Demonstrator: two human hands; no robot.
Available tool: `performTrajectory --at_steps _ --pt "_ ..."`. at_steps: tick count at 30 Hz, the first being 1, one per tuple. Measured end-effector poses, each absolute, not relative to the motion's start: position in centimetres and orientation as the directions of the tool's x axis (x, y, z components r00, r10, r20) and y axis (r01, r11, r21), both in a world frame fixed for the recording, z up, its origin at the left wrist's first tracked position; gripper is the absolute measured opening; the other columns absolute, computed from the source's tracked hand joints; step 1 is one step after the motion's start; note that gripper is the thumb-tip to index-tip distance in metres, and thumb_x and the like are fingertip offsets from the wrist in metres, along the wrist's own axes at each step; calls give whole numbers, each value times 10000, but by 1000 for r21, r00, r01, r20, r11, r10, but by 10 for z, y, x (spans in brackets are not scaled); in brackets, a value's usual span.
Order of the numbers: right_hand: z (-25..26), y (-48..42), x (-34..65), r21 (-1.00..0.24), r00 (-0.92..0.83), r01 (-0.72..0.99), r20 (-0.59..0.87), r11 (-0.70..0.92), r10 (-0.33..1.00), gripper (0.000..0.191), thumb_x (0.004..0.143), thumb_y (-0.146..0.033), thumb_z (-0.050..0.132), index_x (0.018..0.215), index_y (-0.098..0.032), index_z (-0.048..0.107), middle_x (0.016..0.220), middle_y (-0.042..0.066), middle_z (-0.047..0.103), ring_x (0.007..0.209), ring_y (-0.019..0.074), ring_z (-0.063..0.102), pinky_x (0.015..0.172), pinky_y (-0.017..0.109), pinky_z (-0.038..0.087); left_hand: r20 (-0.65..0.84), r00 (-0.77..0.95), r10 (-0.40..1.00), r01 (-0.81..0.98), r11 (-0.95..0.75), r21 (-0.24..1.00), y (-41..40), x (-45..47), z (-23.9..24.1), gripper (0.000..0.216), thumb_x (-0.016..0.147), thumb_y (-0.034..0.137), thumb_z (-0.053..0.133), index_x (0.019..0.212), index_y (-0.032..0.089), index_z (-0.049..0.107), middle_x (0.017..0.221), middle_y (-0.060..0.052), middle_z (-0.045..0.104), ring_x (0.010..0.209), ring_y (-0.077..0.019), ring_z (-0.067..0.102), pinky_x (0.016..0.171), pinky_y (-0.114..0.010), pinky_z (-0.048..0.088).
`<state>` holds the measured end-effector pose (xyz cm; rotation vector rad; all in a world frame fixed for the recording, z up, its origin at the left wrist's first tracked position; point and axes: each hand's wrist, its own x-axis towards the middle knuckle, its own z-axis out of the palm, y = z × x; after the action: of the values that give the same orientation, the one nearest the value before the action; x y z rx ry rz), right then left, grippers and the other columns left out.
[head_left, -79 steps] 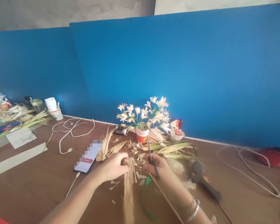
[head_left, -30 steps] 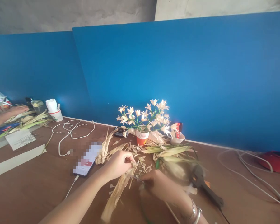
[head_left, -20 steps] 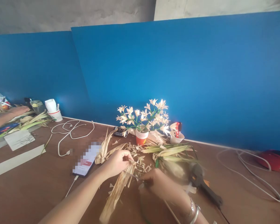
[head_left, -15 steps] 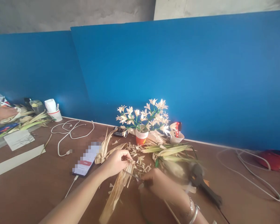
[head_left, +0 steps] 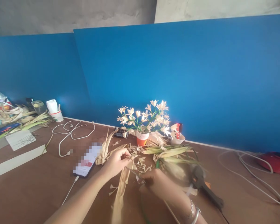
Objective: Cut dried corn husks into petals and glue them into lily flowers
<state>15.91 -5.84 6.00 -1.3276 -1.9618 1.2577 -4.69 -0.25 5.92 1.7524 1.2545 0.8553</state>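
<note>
My left hand (head_left: 116,161) pinches the top end of a long dried corn husk strip (head_left: 120,194) that hangs down toward me over the brown table (head_left: 32,183). My right hand (head_left: 156,183) is closed on scissors (head_left: 136,175), whose thin blades reach left to the husk just under my left fingers. A thin stick (head_left: 171,211) runs below my right wrist, and bangles show on that wrist. Husk scraps (head_left: 140,161) lie scattered behind both hands.
An orange cup of husk flowers (head_left: 143,119) stands behind the hands, with green-yellow husks (head_left: 171,152) beside it. A black glue gun (head_left: 204,188) lies right, a phone (head_left: 87,160) with cable left. White cables (head_left: 71,132), papers and another husk pile (head_left: 21,118) sit far left. A blue panel backs the table.
The husk strip has swung from slanting left to hanging straighter down. The scissor blades stay at the husk. Another person's hand at the far left pile has gone from view.
</note>
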Motion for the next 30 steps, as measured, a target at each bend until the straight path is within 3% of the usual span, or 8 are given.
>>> performTrajectory --at_steps 3,7,14,22,30 --pt "59 -54 157 -840 -394 531 -129 111 910 105 643 -182 599 609 -151 693 498 -40 496 523 92 358 464 198 271 179 60 982 341 -189 921 -2 -43 54 226 762 391 568 654 194 544 602 35 507 598 -149 487 582 -240 379" --pt "54 -52 154 -895 -351 441 -99 71 931 122 655 -177 596 675 -141 712 500 -25 531 535 113 427 493 207 333 178 -114 977 249 -145 958 -5 -37 49 268 745 425 597 628 201 509 558 53 449 545 -128 438 548 -230 349" --pt "41 -49 151 -934 -315 356 -81 39 946 165 637 -132 567 665 -158 727 537 -13 608 633 172 553 590 245 432 20 -189 982 -9 -22 1000 -11 -21 44 406 682 524 663 584 210 423 517 87 335 455 -82 307 461 -222 259" --pt "41 -56 132 -985 -237 129 -143 -115 961 180 590 -187 655 737 -185 759 711 34 704 709 221 603 622 293 480 -107 -151 983 -185 78 980 -18 -14 29 437 631 532 717 583 197 440 477 91 399 432 -72 345 446 -202 278" --pt "46 -61 126 -966 -304 87 -259 -244 917 320 634 -429 713 788 -149 728 611 1 615 540 121 490 542 242 402 -97 -154 983 -217 62 974 -20 -12 22 411 664 515 713 598 196 463 493 81 426 453 -89 396 464 -214 303"
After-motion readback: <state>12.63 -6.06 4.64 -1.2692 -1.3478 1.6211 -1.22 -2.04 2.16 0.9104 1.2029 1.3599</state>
